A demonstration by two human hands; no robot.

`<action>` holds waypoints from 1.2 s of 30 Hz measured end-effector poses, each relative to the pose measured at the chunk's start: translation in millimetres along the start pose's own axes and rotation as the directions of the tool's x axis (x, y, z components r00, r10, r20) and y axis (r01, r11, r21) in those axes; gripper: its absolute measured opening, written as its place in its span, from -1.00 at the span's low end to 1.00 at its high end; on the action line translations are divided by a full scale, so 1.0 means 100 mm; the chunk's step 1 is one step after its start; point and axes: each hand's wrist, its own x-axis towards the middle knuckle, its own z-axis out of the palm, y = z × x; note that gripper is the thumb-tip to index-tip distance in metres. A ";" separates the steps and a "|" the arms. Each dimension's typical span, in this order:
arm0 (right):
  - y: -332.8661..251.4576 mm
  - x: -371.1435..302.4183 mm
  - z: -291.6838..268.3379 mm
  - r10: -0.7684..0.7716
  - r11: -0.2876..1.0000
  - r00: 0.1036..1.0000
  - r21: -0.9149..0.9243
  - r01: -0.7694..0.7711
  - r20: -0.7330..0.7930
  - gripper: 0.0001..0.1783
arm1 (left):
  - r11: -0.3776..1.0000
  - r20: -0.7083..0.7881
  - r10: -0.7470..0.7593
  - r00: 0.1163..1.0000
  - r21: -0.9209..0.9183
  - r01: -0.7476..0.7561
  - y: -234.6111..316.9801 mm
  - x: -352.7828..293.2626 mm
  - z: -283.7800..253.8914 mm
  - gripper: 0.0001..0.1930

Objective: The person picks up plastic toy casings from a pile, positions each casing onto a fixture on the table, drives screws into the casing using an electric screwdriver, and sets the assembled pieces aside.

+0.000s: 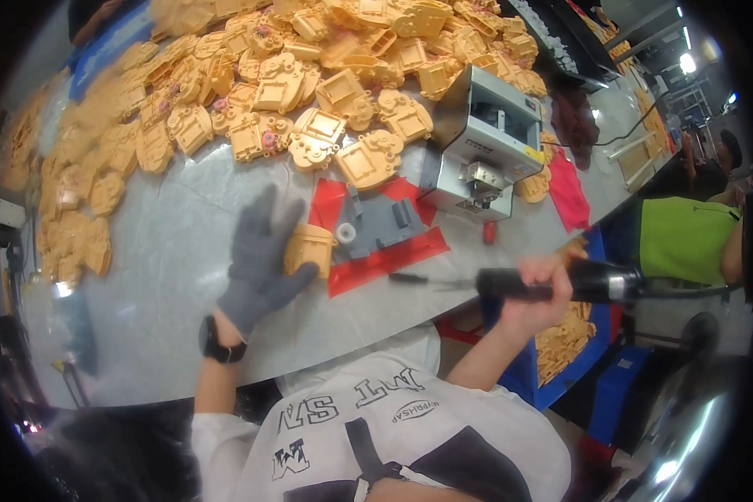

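Note:
My left hand, in a grey glove, lies flat with its fingers stretched and its thumb apart. Next to its palm, between thumb and forefinger, sits a yellow plastic housing. A grey fixture is just right of that housing, framed by red tape. My bare right hand is closed round a black electric screwdriver. Its slim bit points left, in front of the fixture, and its cable runs off to the right.
Many yellow plastic housings are heaped across the far side of the metal table. A grey screw-feeder machine stands behind the fixture to the right. At the lower right a blue bin holds more yellow parts. A person in green is at far right.

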 end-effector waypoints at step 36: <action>0.43 0.75 0.70 -0.146 0.896 0.968 -0.387 0.216 0.203 -0.68 | 0.729 -0.222 -0.279 0.934 -0.682 0.055 0.37 -0.09 0.79 -0.49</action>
